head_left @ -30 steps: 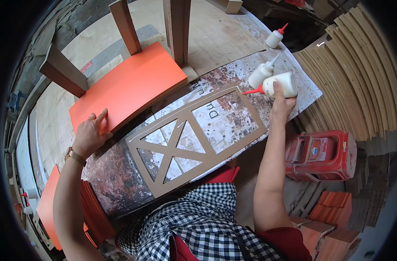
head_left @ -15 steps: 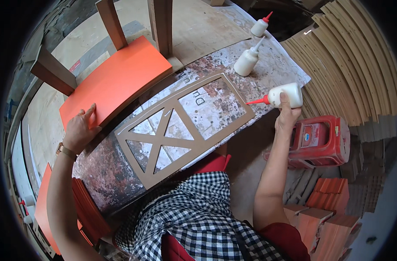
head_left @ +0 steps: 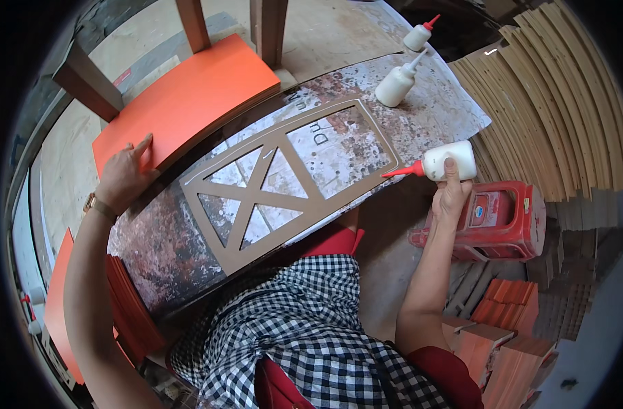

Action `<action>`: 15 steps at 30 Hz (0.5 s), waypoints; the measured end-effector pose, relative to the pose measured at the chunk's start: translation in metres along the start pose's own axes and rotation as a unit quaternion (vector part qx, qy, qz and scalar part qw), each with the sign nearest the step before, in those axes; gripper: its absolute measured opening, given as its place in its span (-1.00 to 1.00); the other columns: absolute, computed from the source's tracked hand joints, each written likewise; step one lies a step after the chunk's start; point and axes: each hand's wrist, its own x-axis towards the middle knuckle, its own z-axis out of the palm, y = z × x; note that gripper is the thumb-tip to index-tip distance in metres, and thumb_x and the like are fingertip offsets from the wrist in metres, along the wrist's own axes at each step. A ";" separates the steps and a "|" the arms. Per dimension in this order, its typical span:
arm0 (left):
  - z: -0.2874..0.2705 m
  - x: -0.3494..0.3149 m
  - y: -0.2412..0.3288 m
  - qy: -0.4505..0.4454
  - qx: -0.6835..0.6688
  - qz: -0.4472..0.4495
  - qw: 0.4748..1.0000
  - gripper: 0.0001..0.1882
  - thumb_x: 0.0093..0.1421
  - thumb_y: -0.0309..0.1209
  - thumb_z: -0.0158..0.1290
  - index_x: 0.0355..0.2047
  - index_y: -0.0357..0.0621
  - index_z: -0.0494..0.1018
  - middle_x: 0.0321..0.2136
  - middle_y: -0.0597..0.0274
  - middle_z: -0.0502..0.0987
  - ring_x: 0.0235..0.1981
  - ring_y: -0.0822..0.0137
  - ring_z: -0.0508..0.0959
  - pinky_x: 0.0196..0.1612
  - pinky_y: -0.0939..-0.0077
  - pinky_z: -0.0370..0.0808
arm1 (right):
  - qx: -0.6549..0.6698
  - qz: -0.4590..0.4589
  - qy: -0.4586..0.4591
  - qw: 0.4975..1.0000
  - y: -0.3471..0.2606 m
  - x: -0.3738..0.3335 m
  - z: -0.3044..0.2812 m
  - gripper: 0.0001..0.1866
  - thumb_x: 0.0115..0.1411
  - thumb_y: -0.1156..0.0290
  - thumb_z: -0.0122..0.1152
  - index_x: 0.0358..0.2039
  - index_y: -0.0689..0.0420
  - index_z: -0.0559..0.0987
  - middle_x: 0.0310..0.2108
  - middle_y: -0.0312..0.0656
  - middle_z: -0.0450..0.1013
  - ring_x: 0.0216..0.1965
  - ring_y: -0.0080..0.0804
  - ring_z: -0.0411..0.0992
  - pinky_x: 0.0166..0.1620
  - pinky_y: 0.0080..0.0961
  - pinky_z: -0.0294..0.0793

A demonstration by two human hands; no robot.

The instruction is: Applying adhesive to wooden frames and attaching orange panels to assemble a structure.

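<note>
My right hand (head_left: 452, 194) is wrapped round a white squeeze bottle (head_left: 454, 161) with a red nozzle, tipped on its side. The nozzle tip is at the right near corner of a brown fibreboard frame (head_left: 315, 203) that has an X-shaped brace. A thin white bead, like glue, runs along its far rail and right end, with a short white streak on the brace. My left hand (head_left: 126, 177) rests with fingers apart on the near left edge of a stack of orange panels (head_left: 195, 95). The frame lies flat on the stained worktable (head_left: 165, 262).
Two more white bottles, one with a pale nozzle (head_left: 396, 83) and one red-tipped (head_left: 418, 35), stand beyond the frame. Wooden uprights (head_left: 86, 80) rise behind the orange stack. At right are a red jerrycan (head_left: 492, 221), stacked wooden strips (head_left: 550, 109) and orange-faced blocks (head_left: 506, 307).
The nozzle has moved from the frame's right end round to its near corner, and the white bead now reaches further along that end. My left hand stays on the orange stack.
</note>
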 end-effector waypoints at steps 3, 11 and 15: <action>0.003 -0.001 -0.002 -0.011 0.001 -0.014 1.000 -0.36 -0.06 -0.26 0.08 0.06 -0.17 0.24 -0.33 -0.07 0.44 -0.36 0.02 0.45 -0.25 0.31 0.39 | 0.002 0.016 -0.032 0.999 0.004 -0.016 0.015 -0.64 0.00 0.52 0.25 -0.16 0.26 0.41 -0.29 -0.14 0.44 -0.34 -0.41 0.45 -0.28 -0.59 0.48; 0.011 -0.002 -0.007 0.052 0.013 0.020 0.998 -0.41 -0.02 -0.18 0.03 0.04 -0.09 0.28 -0.34 -0.04 0.48 -0.35 0.04 0.47 -0.25 0.30 0.39 | 0.042 0.084 -0.136 0.986 0.014 -0.077 0.061 -0.62 0.02 0.53 0.22 -0.11 0.24 0.39 -0.26 -0.15 0.44 -0.31 -0.41 0.45 -0.20 -0.56 0.47; 0.014 -0.003 -0.010 0.055 0.042 0.001 0.998 -0.41 -0.03 -0.14 0.03 0.04 -0.05 0.29 -0.34 -0.03 0.49 -0.35 0.03 0.48 -0.27 0.29 0.41 | 0.077 0.129 -0.204 0.967 0.014 -0.114 0.089 -0.59 -0.01 0.58 0.23 -0.10 0.24 0.38 -0.26 -0.16 0.44 -0.30 -0.41 0.44 -0.16 -0.55 0.45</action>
